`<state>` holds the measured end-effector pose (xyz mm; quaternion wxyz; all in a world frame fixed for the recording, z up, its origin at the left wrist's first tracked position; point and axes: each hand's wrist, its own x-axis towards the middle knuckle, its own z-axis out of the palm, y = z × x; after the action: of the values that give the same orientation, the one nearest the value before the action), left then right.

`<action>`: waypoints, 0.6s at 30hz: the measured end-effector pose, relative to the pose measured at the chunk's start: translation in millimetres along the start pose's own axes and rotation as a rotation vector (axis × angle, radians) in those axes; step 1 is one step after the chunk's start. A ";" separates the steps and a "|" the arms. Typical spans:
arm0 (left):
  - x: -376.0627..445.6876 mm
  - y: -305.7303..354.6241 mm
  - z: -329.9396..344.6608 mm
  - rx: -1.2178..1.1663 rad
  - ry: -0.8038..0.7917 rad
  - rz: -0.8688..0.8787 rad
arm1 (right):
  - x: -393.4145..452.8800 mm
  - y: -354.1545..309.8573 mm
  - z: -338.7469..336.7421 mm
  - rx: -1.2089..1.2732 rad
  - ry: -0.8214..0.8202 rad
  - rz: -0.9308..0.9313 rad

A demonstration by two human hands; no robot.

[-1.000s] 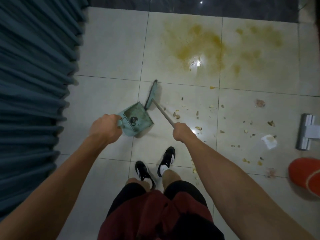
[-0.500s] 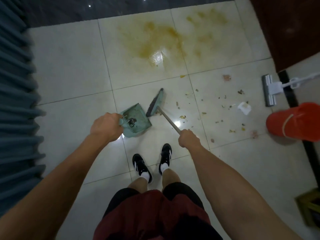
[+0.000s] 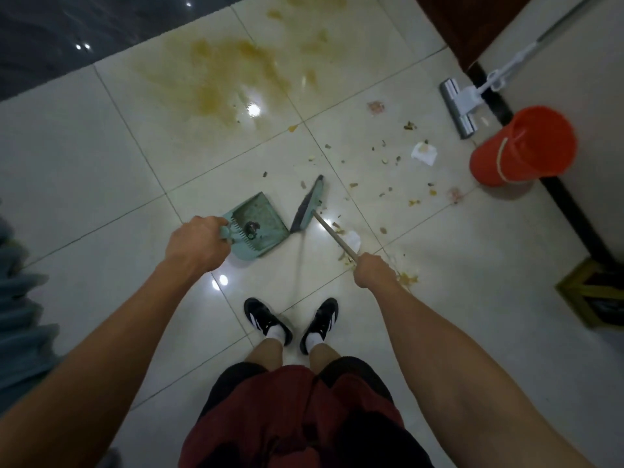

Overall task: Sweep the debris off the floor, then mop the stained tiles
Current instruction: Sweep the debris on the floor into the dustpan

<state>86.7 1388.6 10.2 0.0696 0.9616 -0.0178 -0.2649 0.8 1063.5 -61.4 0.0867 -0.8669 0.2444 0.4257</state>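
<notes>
My left hand [image 3: 197, 246] grips the handle of a green dustpan [image 3: 258, 226] that rests on the white tiles with a dark scrap inside it. My right hand [image 3: 373, 271] grips the wooden handle of a green broom [image 3: 309, 206], whose head stands just right of the dustpan's mouth. Small debris [image 3: 385, 160] and a crumpled white paper [image 3: 423, 153] lie scattered to the right of the broom. A wide yellow-brown stain [image 3: 223, 76] covers the tiles farther ahead.
A flat mop [image 3: 459, 106] lies at the right, its pole leaning on the wall. An orange bucket [image 3: 520, 150] stands beside it. A yellow-framed box [image 3: 597, 292] sits by the right wall. Blue curtain folds [image 3: 17, 319] hang at the left. My shoes [image 3: 290, 322] stand below the dustpan.
The view has swung right and down, bringing the mop, bucket and wall further in. The broom head has shifted from beside the dustpan's far edge to its right side.
</notes>
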 end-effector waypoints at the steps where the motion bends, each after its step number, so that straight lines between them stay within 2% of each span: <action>1: -0.8 9.9 1.0 0.009 0.001 0.011 | -0.6 11.7 -0.3 0.007 0.011 0.010; 8: -2.4 75.5 9.9 0.067 -0.021 0.092 | -10.3 70.8 3.6 0.130 0.073 0.072; 13: 4.5 103.0 14.6 0.094 -0.007 0.144 | -16.2 78.9 12.5 0.293 0.079 0.055; 18: 10.1 104.9 9.1 0.089 -0.002 0.117 | -14.6 71.7 1.7 0.332 0.088 0.010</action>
<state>91.1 1282.9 12.4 0.0423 0.9608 -0.0859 -0.2602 -43.7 1007.1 -46.8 0.2156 -0.8572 0.3194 0.3416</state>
